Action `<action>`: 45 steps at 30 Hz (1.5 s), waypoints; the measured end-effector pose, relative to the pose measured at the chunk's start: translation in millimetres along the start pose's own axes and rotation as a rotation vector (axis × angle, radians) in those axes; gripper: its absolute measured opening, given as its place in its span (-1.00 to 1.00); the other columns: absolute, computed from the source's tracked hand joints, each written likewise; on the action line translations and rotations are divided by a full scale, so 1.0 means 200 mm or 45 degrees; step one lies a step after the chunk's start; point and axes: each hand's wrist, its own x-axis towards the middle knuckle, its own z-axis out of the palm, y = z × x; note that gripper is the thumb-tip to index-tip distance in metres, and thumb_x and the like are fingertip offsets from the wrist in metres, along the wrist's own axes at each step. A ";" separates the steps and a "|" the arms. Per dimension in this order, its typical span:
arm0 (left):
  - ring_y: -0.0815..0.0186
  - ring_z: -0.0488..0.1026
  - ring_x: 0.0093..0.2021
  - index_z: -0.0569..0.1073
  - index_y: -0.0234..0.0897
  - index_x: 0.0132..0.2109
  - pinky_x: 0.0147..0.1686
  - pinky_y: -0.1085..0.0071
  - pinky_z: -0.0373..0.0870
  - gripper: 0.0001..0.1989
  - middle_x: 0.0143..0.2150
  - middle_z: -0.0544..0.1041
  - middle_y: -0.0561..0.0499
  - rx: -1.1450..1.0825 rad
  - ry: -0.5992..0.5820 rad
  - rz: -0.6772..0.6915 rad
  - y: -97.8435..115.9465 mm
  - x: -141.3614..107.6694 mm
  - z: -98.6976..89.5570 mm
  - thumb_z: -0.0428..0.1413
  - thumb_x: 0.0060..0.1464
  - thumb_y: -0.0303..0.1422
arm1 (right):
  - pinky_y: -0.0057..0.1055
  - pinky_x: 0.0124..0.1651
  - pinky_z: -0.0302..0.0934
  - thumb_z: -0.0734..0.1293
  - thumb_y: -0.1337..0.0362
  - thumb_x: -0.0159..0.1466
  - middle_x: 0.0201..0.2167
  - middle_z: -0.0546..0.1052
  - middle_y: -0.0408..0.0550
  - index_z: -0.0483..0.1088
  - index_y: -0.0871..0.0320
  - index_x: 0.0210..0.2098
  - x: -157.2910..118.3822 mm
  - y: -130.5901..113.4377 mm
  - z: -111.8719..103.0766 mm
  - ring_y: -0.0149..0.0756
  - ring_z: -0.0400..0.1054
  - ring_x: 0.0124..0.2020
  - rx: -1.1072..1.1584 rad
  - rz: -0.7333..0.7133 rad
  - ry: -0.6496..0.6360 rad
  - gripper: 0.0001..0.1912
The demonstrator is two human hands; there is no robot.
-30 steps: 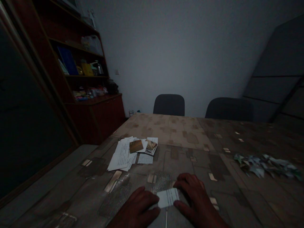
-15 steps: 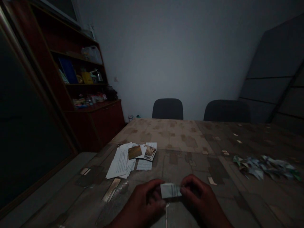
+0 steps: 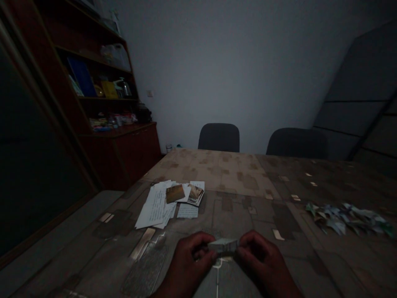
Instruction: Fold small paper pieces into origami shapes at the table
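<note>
A small folded piece of paper (image 3: pixel 222 245), pale with dark print, is held just above the table between my two hands. My left hand (image 3: pixel 192 257) pinches its left end between thumb and fingers. On the other side, my right hand (image 3: pixel 259 255) grips the right end the same way. The paper is tilted, so its thin folded edge faces me. Beyond my left hand lie loose printed sheets (image 3: pixel 151 207) with small picture cards (image 3: pixel 175 193) on top. Off to the right is a heap of folded paper pieces (image 3: pixel 347 219).
The patterned cloth-covered table (image 3: pixel 226 174) stretches ahead to two dark chairs (image 3: pixel 218 136) by the wall. A red-brown cabinet (image 3: pixel 136 147) with a kettle (image 3: pixel 125 88) and other goods on its shelves stands at left. A grey panelled piece (image 3: pixel 350 91) rises at right.
The folded paper has tipped from showing its flat face to showing its edge. Both hands still hold its ends, and the head view has shifted slightly.
</note>
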 end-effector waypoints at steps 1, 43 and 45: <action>0.35 0.32 -0.48 0.53 -0.36 -0.36 -0.46 0.49 0.20 -0.86 -0.52 0.41 0.09 -0.022 0.000 -0.006 0.02 0.00 0.01 0.17 -0.13 -0.38 | -0.45 -0.41 0.16 0.38 0.20 0.16 -0.56 0.40 -0.21 0.41 0.13 -0.48 0.00 0.00 0.00 -0.29 0.30 -0.47 -0.011 0.002 -0.007 -0.85; 0.27 0.45 -0.41 0.60 -0.32 -0.41 -0.39 0.47 0.30 -0.90 -0.45 0.53 -0.02 0.179 0.024 0.252 0.00 0.00 0.02 0.18 0.01 -0.46 | -0.42 -0.37 0.21 0.37 0.18 0.25 -0.49 0.45 -0.16 0.47 0.10 -0.42 -0.02 -0.01 0.01 -0.27 0.37 -0.44 -0.261 -0.267 -0.052 -0.83; 0.26 0.46 -0.40 0.61 -0.32 -0.40 -0.39 0.47 0.31 -0.89 -0.44 0.54 -0.03 0.184 0.012 0.279 0.00 0.00 0.02 0.18 0.02 -0.45 | -0.41 -0.36 0.21 0.37 0.21 0.25 -0.49 0.45 -0.15 0.46 0.10 -0.43 -0.02 -0.01 0.01 -0.27 0.38 -0.43 -0.253 -0.309 -0.067 -0.85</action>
